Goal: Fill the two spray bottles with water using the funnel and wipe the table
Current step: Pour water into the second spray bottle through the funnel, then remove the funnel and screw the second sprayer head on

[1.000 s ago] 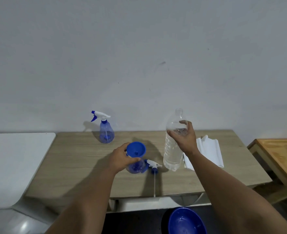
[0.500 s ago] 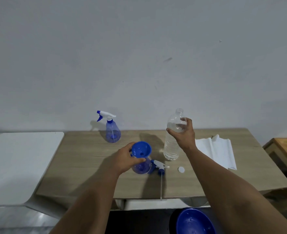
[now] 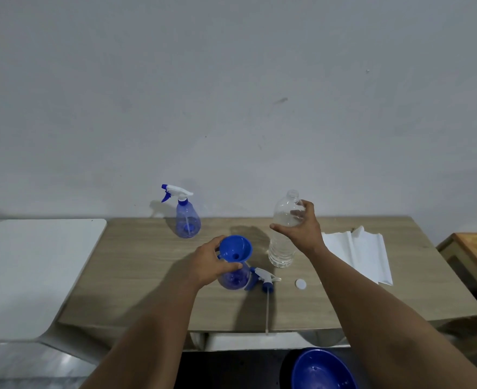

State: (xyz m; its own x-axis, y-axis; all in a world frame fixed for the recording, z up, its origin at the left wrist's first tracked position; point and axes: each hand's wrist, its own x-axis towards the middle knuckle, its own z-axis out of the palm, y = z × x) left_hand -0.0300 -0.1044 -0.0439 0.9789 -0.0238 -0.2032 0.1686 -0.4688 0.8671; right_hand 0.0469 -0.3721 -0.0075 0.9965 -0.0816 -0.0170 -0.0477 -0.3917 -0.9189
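On the wooden table [image 3: 147, 276] my left hand [image 3: 213, 263] grips the blue funnel [image 3: 236, 248], which sits in the neck of an open blue spray bottle [image 3: 233, 279]. That bottle's white and blue spray head [image 3: 265, 277] lies beside it, its tube reaching the front edge. My right hand [image 3: 302, 230] is wrapped round the shoulder of a clear, uncapped water bottle [image 3: 282, 248] that stands upright on the table, partly filled. Its white cap [image 3: 300, 284] lies in front. A second spray bottle [image 3: 187, 220], with its head on, stands at the back.
Folded white paper towels [image 3: 358, 254] lie on the right part of the table. A blue bowl [image 3: 321, 369] sits below the front edge. A white table [image 3: 35, 276] adjoins on the left and an orange wooden one [image 3: 476, 254] stands to the right.
My right hand moved the water bottle back and stood it upright on the table, uncovering the white cap. My left hand stayed on the funnel. The camera shifted left.
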